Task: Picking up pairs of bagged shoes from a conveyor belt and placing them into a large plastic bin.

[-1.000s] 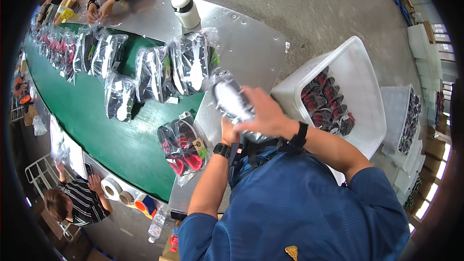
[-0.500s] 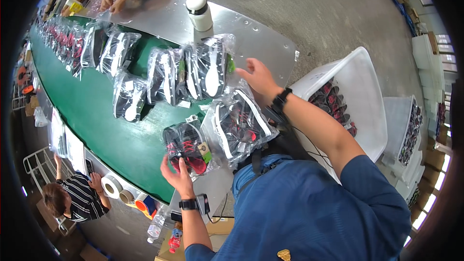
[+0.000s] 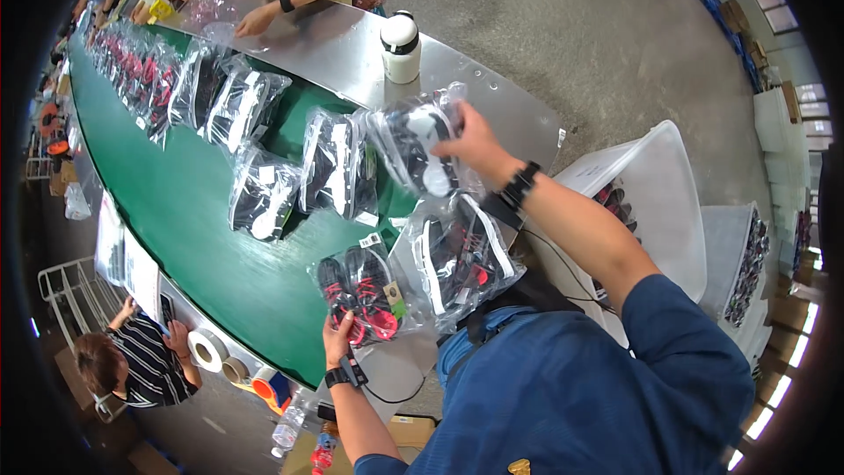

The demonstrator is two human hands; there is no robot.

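While your right hand [image 3: 470,143] now lifts a bagged black-and-white shoe pair [image 3: 420,148] toward the frame's centre top, fingers clenched on its plastic, another bagged pair [image 3: 457,266] that it held half a second ago rests below. Your left hand [image 3: 337,339] pinches the red-and-black pair [image 3: 362,292] at the green belt's [image 3: 211,255] lower edge, as before.

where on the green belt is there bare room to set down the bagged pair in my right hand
Bare belt lies left of the red shoes, below the bagged pair. A small gap sits between the red shoes and the middle bag. The far row is packed. Right hand grips its bag.
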